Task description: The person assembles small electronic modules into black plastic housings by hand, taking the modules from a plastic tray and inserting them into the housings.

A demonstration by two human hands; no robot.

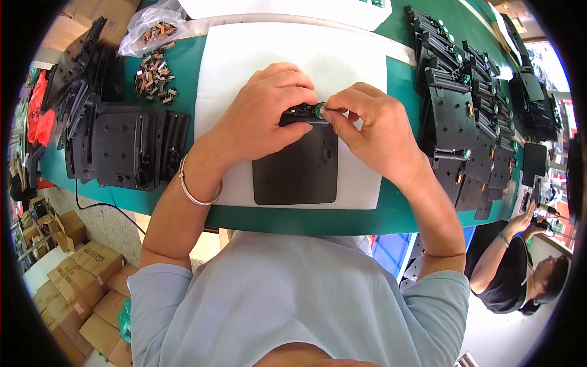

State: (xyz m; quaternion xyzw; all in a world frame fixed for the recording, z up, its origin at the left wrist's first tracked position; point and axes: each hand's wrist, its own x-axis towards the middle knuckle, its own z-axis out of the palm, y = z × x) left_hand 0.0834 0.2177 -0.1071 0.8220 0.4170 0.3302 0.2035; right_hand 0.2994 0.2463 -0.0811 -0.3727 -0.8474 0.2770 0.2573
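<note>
A flat black plastic panel [296, 174] with rounded corners lies on a white sheet [235, 49] in front of me. Along its far edge runs a raised black mechanism, partly covered by my fingers. My left hand [263, 113] is closed around the left part of that raised edge, thumb on the near side and fingers beyond it. At the right end of the edge sits a small round green-and-white part [320, 110]. Thumb and fingertips of my right hand [378, 129] pinch this part.
Stacked black panels [116, 147] stand at the left, below small orange-and-black pieces [154, 76] and a clear plastic bag [150, 30]. Rows of panels with round green parts [449, 110] fill the right side. A co-worker [513, 263] sits at far right; cardboard boxes [92, 263] are on the left floor.
</note>
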